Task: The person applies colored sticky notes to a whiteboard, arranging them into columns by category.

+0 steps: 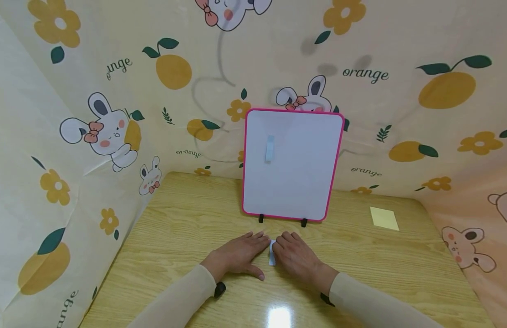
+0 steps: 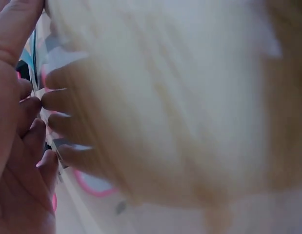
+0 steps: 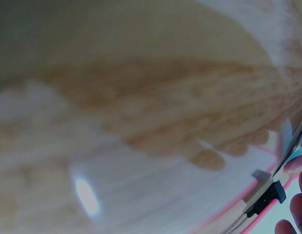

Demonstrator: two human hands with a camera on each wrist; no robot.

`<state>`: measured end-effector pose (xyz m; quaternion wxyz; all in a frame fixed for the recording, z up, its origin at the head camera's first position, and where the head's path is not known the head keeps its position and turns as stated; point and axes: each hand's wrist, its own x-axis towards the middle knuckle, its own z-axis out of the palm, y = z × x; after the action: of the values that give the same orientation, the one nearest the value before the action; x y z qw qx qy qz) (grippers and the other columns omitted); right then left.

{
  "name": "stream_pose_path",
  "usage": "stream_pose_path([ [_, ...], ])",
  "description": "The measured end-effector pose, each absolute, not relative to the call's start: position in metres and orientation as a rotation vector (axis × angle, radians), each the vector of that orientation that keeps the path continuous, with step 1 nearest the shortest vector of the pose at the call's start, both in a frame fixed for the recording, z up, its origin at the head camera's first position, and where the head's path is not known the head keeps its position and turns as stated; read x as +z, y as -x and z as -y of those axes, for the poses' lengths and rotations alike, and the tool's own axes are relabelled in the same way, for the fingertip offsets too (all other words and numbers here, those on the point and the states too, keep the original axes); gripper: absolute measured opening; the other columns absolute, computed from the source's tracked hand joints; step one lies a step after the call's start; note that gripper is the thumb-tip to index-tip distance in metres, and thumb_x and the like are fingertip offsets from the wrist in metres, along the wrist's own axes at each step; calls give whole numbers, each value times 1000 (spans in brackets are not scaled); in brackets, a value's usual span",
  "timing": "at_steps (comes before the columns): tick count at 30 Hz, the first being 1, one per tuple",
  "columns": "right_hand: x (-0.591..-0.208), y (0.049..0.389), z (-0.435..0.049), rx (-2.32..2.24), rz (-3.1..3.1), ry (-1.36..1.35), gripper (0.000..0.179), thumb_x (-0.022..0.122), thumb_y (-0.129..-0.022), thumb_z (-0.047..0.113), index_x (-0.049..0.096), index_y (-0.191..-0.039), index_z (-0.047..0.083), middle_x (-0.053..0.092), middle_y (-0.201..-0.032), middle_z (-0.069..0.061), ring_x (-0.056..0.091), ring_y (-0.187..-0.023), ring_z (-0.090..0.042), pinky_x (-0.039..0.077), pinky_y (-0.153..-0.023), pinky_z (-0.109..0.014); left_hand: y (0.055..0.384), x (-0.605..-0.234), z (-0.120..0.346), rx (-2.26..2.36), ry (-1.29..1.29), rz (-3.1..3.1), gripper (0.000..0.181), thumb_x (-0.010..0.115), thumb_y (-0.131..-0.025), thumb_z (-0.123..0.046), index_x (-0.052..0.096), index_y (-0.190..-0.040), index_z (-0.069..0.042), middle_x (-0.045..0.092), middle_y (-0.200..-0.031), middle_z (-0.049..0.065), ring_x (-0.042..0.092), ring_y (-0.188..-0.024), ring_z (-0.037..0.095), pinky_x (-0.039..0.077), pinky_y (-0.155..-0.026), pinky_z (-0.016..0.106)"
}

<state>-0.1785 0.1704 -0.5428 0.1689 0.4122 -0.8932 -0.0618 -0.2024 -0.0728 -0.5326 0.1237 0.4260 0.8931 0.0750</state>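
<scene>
On the table lies a small light-blue strip (image 1: pixel 272 256), between my two hands in the head view. My left hand (image 1: pixel 242 253) rests palm down on the tabletop, its fingers extended and their tips at the strip's upper left end. Across from it, my right hand (image 1: pixel 297 258) has curled fingers at the strip's right edge and grips it; its fingertips are partly hidden. In the right wrist view only a few fingers (image 3: pixel 299 200) show, beside a bit of light blue. The left wrist view shows the left hand (image 2: pixel 24 126) at its left edge.
Behind the hands a pink-framed whiteboard (image 1: pixel 296 182) stands upright on black feet, with another light-blue strip (image 1: pixel 270 149) on its upper left. A yellow sticky note (image 1: pixel 384 218) lies on the wooden table (image 1: pixel 187 214) at right. Patterned cloth (image 1: pixel 146 114) hangs around.
</scene>
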Motion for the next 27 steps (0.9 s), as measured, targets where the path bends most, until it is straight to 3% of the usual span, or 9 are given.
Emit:
stream_pose_path([
  [8,-543,180,-173,-99,2563,-1151,13,72,-100,20,60,-99,14,61,-95,2,51,-90,-19,45,-77,-33,194,-535,77,66,-1343,-2669,92,49,-99,-74,37,-165,-10,38,-170,7,28,-161,22,24,-133,38],
  [17,-540,182,-176,-25,2565,-1126,15,73,-96,23,60,-98,16,62,-96,3,51,-89,-18,44,-76,-31,176,-535,85,72,-1509,-2658,74,46,-107,-61,44,-162,-10,45,-166,6,36,-158,21,29,-131,37],
  [27,-538,184,-179,5,2555,-1153,9,70,-102,23,62,-100,18,62,-98,6,51,-92,-16,47,-77,-31,171,-532,81,75,-1609,-2605,72,44,-108,-59,43,-162,-11,41,-168,6,37,-157,20,30,-131,37],
])
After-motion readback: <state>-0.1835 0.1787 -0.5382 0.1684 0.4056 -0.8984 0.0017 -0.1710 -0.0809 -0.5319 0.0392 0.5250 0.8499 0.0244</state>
